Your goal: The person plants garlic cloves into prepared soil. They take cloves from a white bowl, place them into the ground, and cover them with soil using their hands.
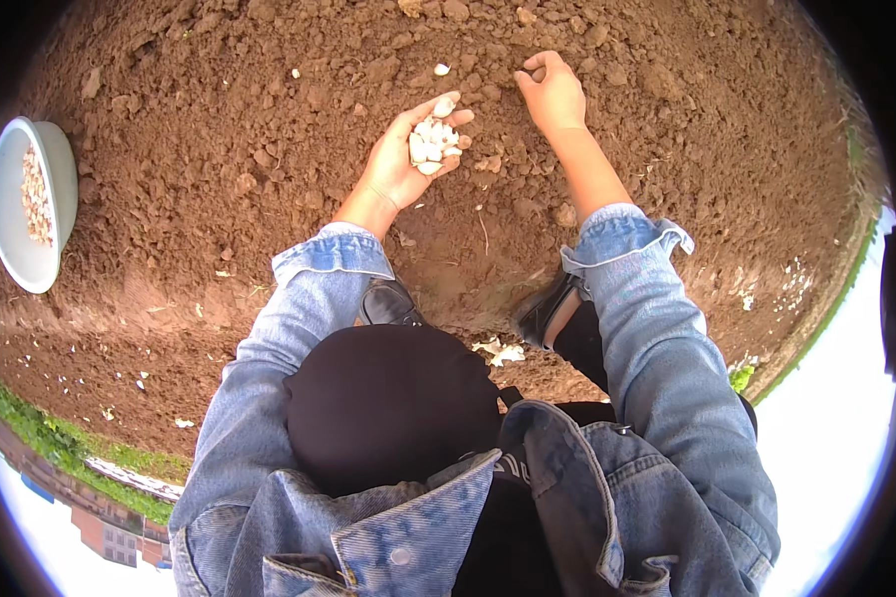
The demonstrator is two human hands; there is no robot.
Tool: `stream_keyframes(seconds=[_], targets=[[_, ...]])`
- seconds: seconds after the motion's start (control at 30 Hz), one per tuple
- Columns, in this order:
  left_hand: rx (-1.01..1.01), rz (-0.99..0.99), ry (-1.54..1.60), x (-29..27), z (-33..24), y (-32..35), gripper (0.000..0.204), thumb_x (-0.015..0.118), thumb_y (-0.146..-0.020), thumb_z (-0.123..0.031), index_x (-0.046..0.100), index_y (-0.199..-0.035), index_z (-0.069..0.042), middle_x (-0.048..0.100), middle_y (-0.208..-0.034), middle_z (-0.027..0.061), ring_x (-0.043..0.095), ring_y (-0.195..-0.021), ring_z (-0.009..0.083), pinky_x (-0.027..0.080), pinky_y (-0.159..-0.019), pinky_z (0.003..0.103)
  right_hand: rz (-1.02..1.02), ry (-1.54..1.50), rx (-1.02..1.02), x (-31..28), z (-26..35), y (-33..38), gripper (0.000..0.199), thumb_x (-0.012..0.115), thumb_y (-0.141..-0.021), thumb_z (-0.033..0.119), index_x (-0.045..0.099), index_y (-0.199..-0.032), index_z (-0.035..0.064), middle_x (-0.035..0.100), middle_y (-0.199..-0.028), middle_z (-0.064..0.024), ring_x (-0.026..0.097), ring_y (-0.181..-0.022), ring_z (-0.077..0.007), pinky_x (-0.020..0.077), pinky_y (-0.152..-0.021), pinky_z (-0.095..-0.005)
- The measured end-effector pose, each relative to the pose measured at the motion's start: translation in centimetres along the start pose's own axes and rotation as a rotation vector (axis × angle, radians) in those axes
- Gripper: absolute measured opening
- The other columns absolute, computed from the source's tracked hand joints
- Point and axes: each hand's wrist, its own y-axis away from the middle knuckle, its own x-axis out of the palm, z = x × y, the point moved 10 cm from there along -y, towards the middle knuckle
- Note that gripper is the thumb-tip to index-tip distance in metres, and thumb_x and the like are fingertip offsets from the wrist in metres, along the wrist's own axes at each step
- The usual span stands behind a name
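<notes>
My left hand (pixel 398 169) is turned palm up and cupped around a heap of pale garlic cloves (pixel 434 141). One clove sits higher than the others, by the thumb and fingertips. To the right, my right hand (pixel 554 98) is low over the brown soil, its fingers curled in. Whether anything is between those fingertips is hidden. A single garlic clove (pixel 441 70) rests on the soil between and beyond my hands. Another small white clove (pixel 295 74) lies farther left.
A pale blue basin (pixel 54 164) with more cloves in it stands tilted in view at the far left. Loose, clumpy soil (pixel 219 119) spreads all around. My dark shoes (pixel 389 302) are just below my hands. White scraps (pixel 503 351) lie near my feet.
</notes>
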Motion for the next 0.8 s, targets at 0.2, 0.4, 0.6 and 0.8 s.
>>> stream_keyframes(seconds=[0.2, 0.4, 0.6, 0.8], targets=[[-0.028, -0.040, -0.056, -0.1, 0.8, -0.8, 0.033, 0.049, -0.099, -0.034, 0.061, -0.118, -0.011, 0.068, -0.102, 0.0052, 0.066, -0.083, 0.0167, 0.055, -0.065, 0.032, 0.259, -0.443, -0.278, -1.4, 8.2, 7.3, 0.029, 0.070, -0.083, 0.018, 0.069, -0.112, 0.0136, 0.059, -0.092, -0.0040, 0.059, -0.079, -0.0166, 0.0511, -0.072, -0.0305], [-0.051, -0.130, -0.112, -0.1, 1.6, -0.8, 0.030, 0.048, -0.100, -0.034, 0.060, -0.111, -0.009, 0.066, -0.091, 0.0030, 0.062, -0.075, 0.0130, 0.051, -0.057, 0.027, 0.246, -0.497, -0.206, 0.2, 6.8, 7.4, 0.031, 0.072, -0.082, 0.018, 0.070, -0.113, 0.0176, 0.057, -0.105, -0.0071, 0.063, -0.090, -0.0211, 0.0532, -0.080, -0.0324], [-0.084, -0.045, -0.095, 0.6, 2.8, -1.0, 0.030, 0.051, -0.099, -0.032, 0.058, -0.117, -0.009, 0.066, -0.096, 0.0040, 0.064, -0.078, 0.0131, 0.054, -0.058, 0.029, 0.036, -0.353, -0.306, -2.1, 6.8, 8.6, 0.029, 0.074, -0.081, 0.016, 0.070, -0.110, 0.0158, 0.057, -0.105, -0.0079, 0.062, -0.095, -0.0259, 0.0519, -0.084, -0.0364], [-0.085, -0.028, -0.113, 2.2, 2.7, -1.0, 0.037, 0.047, -0.101, -0.032, 0.057, -0.124, -0.006, 0.066, -0.103, 0.0081, 0.065, -0.080, 0.0166, 0.051, -0.055, 0.025, 0.124, -0.821, -0.062, -1.4, 2.3, 6.5, 0.022, 0.069, -0.087, 0.015, 0.059, -0.100, 0.0004, 0.069, -0.102, -0.0107, 0.066, -0.091, -0.0192, 0.0524, -0.082, -0.0338]])
